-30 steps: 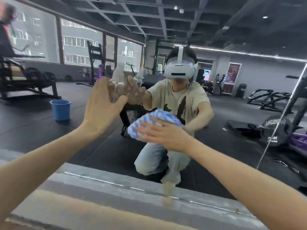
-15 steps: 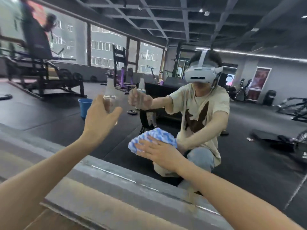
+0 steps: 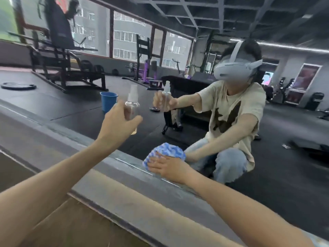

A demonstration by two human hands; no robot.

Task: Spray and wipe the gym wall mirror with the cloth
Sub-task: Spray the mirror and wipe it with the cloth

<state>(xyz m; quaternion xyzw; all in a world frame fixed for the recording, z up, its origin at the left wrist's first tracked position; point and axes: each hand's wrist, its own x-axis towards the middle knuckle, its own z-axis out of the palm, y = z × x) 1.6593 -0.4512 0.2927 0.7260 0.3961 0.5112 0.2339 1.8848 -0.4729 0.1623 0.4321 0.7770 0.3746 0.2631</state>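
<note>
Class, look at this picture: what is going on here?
A person crouches before a gym wall mirror, cleaning it. The left hand holds a small clear spray bottle up toward the glass. The right hand presses a bunched blue-and-white cloth against the mirror low down, near its bottom edge. The mirror shows the person's reflection doing the same, and a blue bucket on the floor behind.

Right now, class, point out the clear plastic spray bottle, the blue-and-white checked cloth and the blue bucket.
Clear plastic spray bottle (image 3: 132, 104): head view, on its shoulder.
Blue-and-white checked cloth (image 3: 164, 151): head view, on its bunched top.
Blue bucket (image 3: 107, 102): head view, on its reflected side wall.
</note>
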